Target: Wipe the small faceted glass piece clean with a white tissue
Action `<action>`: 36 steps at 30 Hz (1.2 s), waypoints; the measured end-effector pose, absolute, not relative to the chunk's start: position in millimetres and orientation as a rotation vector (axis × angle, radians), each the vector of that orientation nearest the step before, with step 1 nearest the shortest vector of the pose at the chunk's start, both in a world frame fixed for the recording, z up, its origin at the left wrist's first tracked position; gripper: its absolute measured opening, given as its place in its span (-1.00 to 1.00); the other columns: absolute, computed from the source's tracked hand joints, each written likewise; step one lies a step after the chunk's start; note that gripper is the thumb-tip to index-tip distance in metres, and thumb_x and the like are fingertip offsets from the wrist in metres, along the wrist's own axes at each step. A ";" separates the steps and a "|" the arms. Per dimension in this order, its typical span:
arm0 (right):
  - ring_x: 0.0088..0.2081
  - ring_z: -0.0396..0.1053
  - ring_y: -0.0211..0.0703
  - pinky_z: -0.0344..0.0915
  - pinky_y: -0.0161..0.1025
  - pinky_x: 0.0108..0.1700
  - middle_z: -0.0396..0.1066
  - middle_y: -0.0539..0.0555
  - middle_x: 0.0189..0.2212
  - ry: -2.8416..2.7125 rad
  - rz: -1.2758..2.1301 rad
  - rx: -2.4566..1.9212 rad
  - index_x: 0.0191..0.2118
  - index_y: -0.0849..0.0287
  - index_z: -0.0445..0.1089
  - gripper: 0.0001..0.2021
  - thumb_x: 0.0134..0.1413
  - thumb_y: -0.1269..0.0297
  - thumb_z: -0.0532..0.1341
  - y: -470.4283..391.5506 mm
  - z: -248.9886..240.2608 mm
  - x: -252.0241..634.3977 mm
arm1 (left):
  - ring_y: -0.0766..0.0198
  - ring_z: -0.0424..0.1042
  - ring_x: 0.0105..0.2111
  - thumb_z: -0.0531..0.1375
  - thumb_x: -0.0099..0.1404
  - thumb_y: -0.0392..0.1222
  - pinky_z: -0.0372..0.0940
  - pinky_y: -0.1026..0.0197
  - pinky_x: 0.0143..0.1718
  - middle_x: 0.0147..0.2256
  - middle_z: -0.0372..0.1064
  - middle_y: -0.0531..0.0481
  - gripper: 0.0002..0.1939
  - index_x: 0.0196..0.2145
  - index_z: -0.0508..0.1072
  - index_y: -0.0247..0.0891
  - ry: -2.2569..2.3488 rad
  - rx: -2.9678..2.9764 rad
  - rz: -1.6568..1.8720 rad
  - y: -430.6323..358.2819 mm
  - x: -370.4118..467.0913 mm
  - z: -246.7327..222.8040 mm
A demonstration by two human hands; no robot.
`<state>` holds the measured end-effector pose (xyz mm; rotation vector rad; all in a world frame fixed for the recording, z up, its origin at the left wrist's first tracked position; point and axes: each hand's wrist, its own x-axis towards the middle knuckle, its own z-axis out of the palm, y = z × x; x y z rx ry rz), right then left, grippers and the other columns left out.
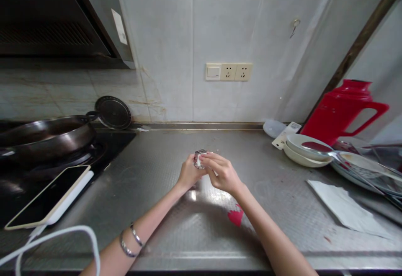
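the metal counter (150, 209) runs along the tiled wall, with the range hood (47, 20) overhead at left and the black stove (116, 142) at the counter's left end. a wide pan (59, 138) sits on the stove; a dark round disc (113, 112) leans on the wall behind. at the right end, toward the back corner, a red flask (333, 112) stands tilted behind stacked bowls (304, 162) and plates (364, 163).

a phone (47, 196) lies on a white block (73, 196) near the front left corner, a white cable (78, 228) beside it. folded white paper (345, 209) lies near the front right corner.

the left hand (188, 173) curls round a small shiny silvery thing (199, 159), its fingers largely hidden. the right hand (222, 173) reaches in from the other side, fingers bent and close together, fingertips on the thing's top; i cannot tell whether the thumb pinches it. the thing is above the counter's middle, well back from the front edge.

a red patch (235, 215) shows near the front edge, beside the right forearm. two bracelets (127, 244) circle the left forearm.
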<state>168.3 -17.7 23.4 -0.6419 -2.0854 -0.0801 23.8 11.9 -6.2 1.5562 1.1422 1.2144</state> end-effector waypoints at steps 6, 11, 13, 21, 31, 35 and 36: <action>-0.12 0.46 -0.12 0.35 -0.11 0.03 0.53 0.07 -0.22 -1.885 0.159 -0.703 -0.16 0.08 0.45 -0.75 0.16 0.39 0.05 -21.1 33.2 167.7 | 0.32 0.39 -0.51 0.37 -0.12 -0.09 0.33 0.31 -0.66 -0.33 0.39 -0.02 -0.47 -0.20 0.32 -0.31 1.134 1.524 1.185 11.9 23.3 -4.5; -0.18 0.49 -0.10 0.42 -0.23 -0.16 0.52 0.08 -0.20 -1.569 0.192 -0.957 -0.14 0.08 0.47 -0.77 0.18 0.30 0.09 -12.9 30.9 169.5 | 0.34 0.39 -0.50 0.40 -0.14 -0.07 0.36 0.31 -0.65 -0.28 0.36 -0.05 -0.39 -0.15 0.30 -0.32 1.080 1.400 1.190 5.6 25.3 5.0; -0.16 0.49 -0.11 0.42 -0.23 -0.14 0.51 0.08 -0.17 -1.624 0.191 -0.916 -0.12 0.08 0.46 -0.77 0.18 0.31 0.10 -10.7 27.1 168.5 | 0.36 0.39 -0.51 0.41 -0.15 -0.08 0.36 0.32 -0.64 -0.26 0.36 -0.06 -0.38 -0.16 0.30 -0.33 1.053 1.358 1.204 4.0 24.9 8.7; -0.07 0.44 -0.10 0.36 -0.17 0.00 0.50 0.08 -0.14 -1.790 0.188 -0.706 -0.12 0.07 0.47 -0.75 0.14 0.41 0.11 -19.5 28.0 163.3 | 0.36 0.39 -0.51 0.41 -0.17 -0.02 0.36 0.32 -0.63 -0.36 0.38 0.00 -0.38 -0.18 0.33 -0.33 1.014 1.275 1.259 12.2 16.8 11.7; -0.27 0.44 -0.09 0.36 -0.20 -0.23 0.53 0.15 -0.27 -1.200 0.577 -1.058 -0.25 0.24 0.50 -0.64 0.04 0.03 0.18 2.3 22.4 167.7 | 0.40 0.36 -0.50 0.43 -0.18 -0.12 0.35 0.34 -0.63 -0.22 0.34 -0.07 -0.33 -0.13 0.26 -0.33 0.931 1.376 1.179 6.4 21.9 7.2; -0.15 0.42 -0.06 0.37 -0.18 -0.16 0.48 0.13 -0.14 -1.231 1.061 -0.864 -0.14 0.17 0.46 -0.65 0.02 0.05 0.20 0.3 21.4 162.9 | 0.38 0.38 -0.47 0.43 -0.18 -0.15 0.35 0.35 -0.57 -0.24 0.36 -0.06 -0.29 -0.10 0.23 -0.32 0.832 1.407 1.182 2.3 23.9 10.2; -0.14 0.42 -0.07 0.37 -0.18 -0.15 0.46 0.11 -0.12 -1.250 1.145 -0.815 -0.08 0.13 0.42 -0.63 0.00 0.08 0.22 -1.7 21.9 161.7 | 0.38 0.38 -0.46 0.43 -0.18 -0.15 0.35 0.34 -0.57 -0.22 0.36 -0.07 -0.29 -0.09 0.22 -0.31 0.821 1.409 1.190 2.1 24.1 10.6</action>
